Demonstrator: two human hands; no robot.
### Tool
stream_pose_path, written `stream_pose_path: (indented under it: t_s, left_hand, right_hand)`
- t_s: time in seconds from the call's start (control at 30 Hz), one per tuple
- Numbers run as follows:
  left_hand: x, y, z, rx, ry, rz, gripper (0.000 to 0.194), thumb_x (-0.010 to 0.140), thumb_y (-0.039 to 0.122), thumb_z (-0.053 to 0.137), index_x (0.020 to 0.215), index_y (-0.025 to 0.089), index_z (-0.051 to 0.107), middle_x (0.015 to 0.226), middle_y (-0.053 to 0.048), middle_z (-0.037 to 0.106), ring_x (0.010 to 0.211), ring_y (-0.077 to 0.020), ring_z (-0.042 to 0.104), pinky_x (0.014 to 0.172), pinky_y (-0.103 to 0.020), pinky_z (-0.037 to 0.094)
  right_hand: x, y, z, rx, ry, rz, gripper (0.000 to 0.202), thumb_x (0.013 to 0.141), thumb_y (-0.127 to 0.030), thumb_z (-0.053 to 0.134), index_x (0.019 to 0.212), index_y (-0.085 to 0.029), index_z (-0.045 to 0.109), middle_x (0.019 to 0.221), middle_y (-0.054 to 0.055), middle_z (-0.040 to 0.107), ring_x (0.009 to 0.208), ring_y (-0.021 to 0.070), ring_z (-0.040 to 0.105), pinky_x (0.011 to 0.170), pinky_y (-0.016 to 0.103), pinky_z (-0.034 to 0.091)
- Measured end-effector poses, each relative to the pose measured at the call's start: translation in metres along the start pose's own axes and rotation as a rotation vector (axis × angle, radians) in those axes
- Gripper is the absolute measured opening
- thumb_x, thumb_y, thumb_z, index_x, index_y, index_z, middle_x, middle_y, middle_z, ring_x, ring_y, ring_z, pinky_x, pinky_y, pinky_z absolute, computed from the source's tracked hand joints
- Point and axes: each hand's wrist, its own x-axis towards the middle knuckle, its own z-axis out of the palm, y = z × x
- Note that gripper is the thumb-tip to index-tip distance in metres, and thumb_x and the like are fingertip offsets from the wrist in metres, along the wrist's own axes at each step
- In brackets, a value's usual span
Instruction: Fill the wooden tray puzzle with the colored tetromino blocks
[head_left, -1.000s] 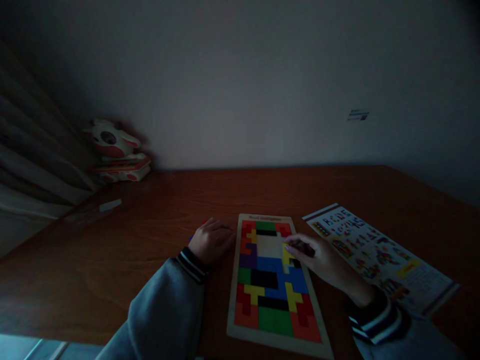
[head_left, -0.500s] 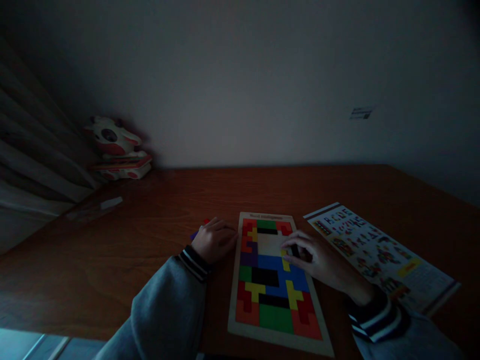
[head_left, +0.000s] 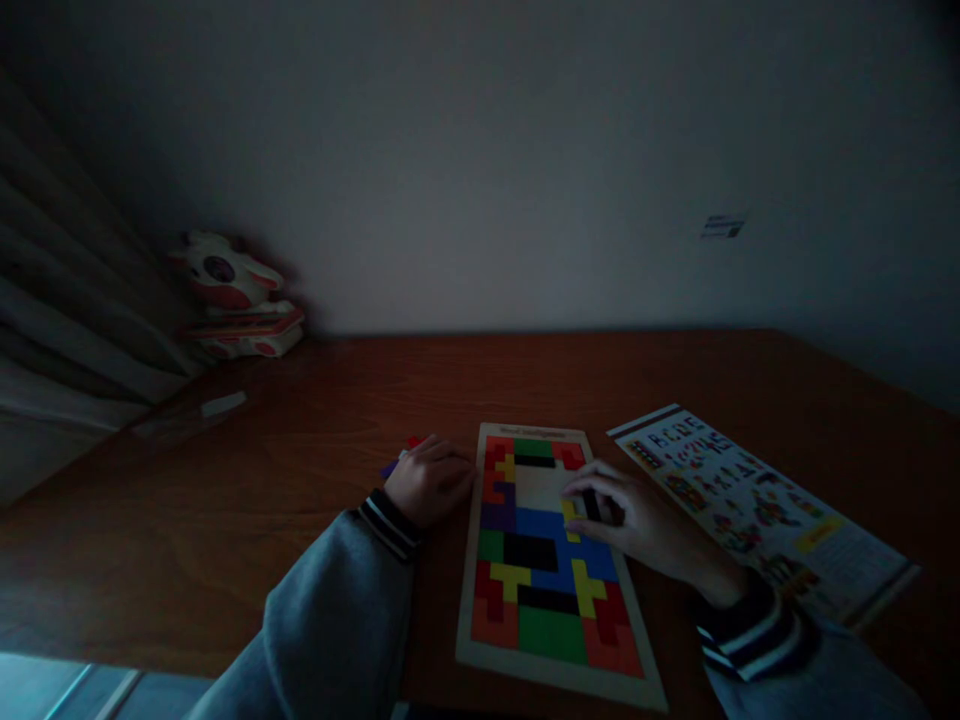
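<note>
A: Right hand (head_left: pixel 634 520), quick?

B: Comes over the puzzle board (head_left: pixel 469 640) from 3 o'clock. Thumb and index fingers parted, curled about the yellow piece (head_left: pixel 571 512), just off board centre toward 1 o'clock. Gripped or only touched, can't tell. Black piece (head_left: pixel 591 504) beside it, partly under the hand.

A: Left hand (head_left: pixel 426 482)?

B: Palm down on the desk (head_left: pixel 337 400), off the board's 10 o'clock edge. Fingers loosely bent; fingertips near the rim, contact unclear. Can't tell if anything's under the palm. Red piece (head_left: pixel 414 441) and purple piece (head_left: pixel 388 468) peek out past it.

A: Handling notes?

B: Judgement only: light fingertip pressure on opposite sides of the yellow piece, piece level, edges square to the blue piece (head_left: pixel 538 523) next to it. Tilt could jam a corner or nudge neighbours. Left fingers on the rim would steady the board. Bare patch (head_left: pixel 538 490) sits toward 11 o'clock.

A: Rest?

B: Printed sheet (head_left: pixel 757 500) at 2 o'clock, cow toy (head_left: pixel 236 290) far off at 10.
</note>
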Motion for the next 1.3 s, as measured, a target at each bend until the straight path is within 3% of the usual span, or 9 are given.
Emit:
stream_pose_path:
  t_s: [0.33, 0.47, 0.6, 0.77, 0.93, 1.03, 1.13, 1.23, 1.3]
  left_hand:
    - [0.002, 0.003, -0.004, -0.02, 0.0, 0.02, 0.016, 0.092, 0.022, 0.059, 0.086, 0.019, 0.074, 0.091, -0.006, 0.072, 0.079, -0.0171, 0.065, 0.074, -0.033, 0.055]
    - [0.0, -0.003, -0.01, 0.001, 0.086, 0.025, 0.014, 0.091, 0.021, 0.06, 0.084, 0.019, 0.073, 0.089, -0.006, 0.073, 0.076, -0.0163, 0.065, 0.073, -0.032, 0.054]
    - [-0.017, -0.021, -0.023, 0.031, 0.164, 0.021, 0.01, 0.09, 0.021, 0.063, 0.088, 0.018, 0.072, 0.087, -0.006, 0.073, 0.076, -0.016, 0.065, 0.072, -0.03, 0.054]
    - [-0.054, -0.043, -0.046, 0.091, 0.093, -0.025, 0.012, 0.092, 0.022, 0.06, 0.092, 0.02, 0.072, 0.09, -0.005, 0.074, 0.079, -0.0159, 0.067, 0.077, -0.031, 0.055]
    - [-0.076, -0.038, -0.066, 0.027, -0.088, -0.047, 0.018, 0.09, 0.029, 0.061, 0.103, 0.022, 0.072, 0.099, -0.008, 0.073, 0.087, -0.0182, 0.068, 0.079, -0.033, 0.056]
    - [-0.081, -0.028, -0.068, -0.048, -0.088, -0.017, 0.028, 0.083, 0.039, 0.072, 0.104, 0.021, 0.071, 0.104, -0.01, 0.073, 0.094, -0.0222, 0.068, 0.082, -0.038, 0.056]
    - [-0.085, -0.022, -0.065, -0.071, -0.096, 0.048, 0.035, 0.08, 0.041, 0.076, 0.109, 0.022, 0.071, 0.105, -0.011, 0.074, 0.1, -0.0247, 0.067, 0.086, -0.041, 0.057]
    - [-0.089, -0.02, -0.061, -0.05, -0.109, 0.087, 0.031, 0.081, 0.034, 0.076, 0.11, 0.023, 0.072, 0.1, -0.009, 0.075, 0.101, -0.0244, 0.068, 0.086, -0.04, 0.06]
    - [-0.089, -0.019, -0.059, -0.035, -0.085, 0.136, 0.027, 0.082, 0.028, 0.074, 0.109, 0.022, 0.072, 0.096, -0.007, 0.076, 0.095, -0.0228, 0.07, 0.081, -0.038, 0.061]
  right_hand:
    - [0.0, 0.002, -0.001, -0.011, 0.0, -0.022, 0.032, 0.08, -0.054, 0.071, 0.1, -0.028, 0.071, 0.109, 0.004, 0.064, 0.073, 0.0153, 0.057, 0.068, 0.032, 0.052]
    - [0.001, 0.005, 0.0, 0.018, 0.027, 0.004, 0.032, 0.087, -0.056, 0.061, 0.101, -0.028, 0.071, 0.105, 0.004, 0.064, 0.074, 0.0159, 0.058, 0.066, 0.032, 0.051]
    - [0.001, 0.008, 0.003, 0.034, 0.081, -0.015, 0.03, 0.092, -0.052, 0.056, 0.099, -0.026, 0.07, 0.101, 0.004, 0.064, 0.074, 0.0155, 0.058, 0.067, 0.031, 0.05]
    - [0.001, 0.009, 0.004, 0.004, 0.027, -0.039, 0.025, 0.089, -0.048, 0.062, 0.101, -0.028, 0.07, 0.102, 0.003, 0.067, 0.07, 0.0156, 0.058, 0.064, 0.031, 0.05]
    - [0.0, 0.011, 0.004, 0.022, 0.091, 0.042, 0.032, 0.092, -0.051, 0.054, 0.108, -0.028, 0.069, 0.091, 0.003, 0.072, 0.076, 0.0189, 0.064, 0.068, 0.031, 0.052]
    - [0.001, 0.014, 0.005, 0.103, 0.13, 0.059, 0.035, 0.094, -0.053, 0.051, 0.11, -0.026, 0.068, 0.101, 0.006, 0.072, 0.09, 0.0224, 0.067, 0.078, 0.034, 0.055]
    - [0.004, 0.019, 0.006, 0.201, 0.274, 0.093, 0.039, 0.093, -0.056, 0.049, 0.11, -0.025, 0.067, 0.108, 0.007, 0.071, 0.102, 0.025, 0.066, 0.085, 0.036, 0.054]
    - [0.006, 0.023, 0.006, 0.214, 0.35, 0.092, 0.038, 0.092, -0.056, 0.052, 0.109, -0.025, 0.065, 0.105, 0.007, 0.07, 0.097, 0.0243, 0.066, 0.084, 0.038, 0.054]
    - [0.006, 0.024, 0.006, 0.149, 0.313, 0.067, 0.037, 0.09, -0.055, 0.055, 0.11, -0.026, 0.065, 0.098, 0.006, 0.068, 0.086, 0.0218, 0.064, 0.078, 0.037, 0.054]
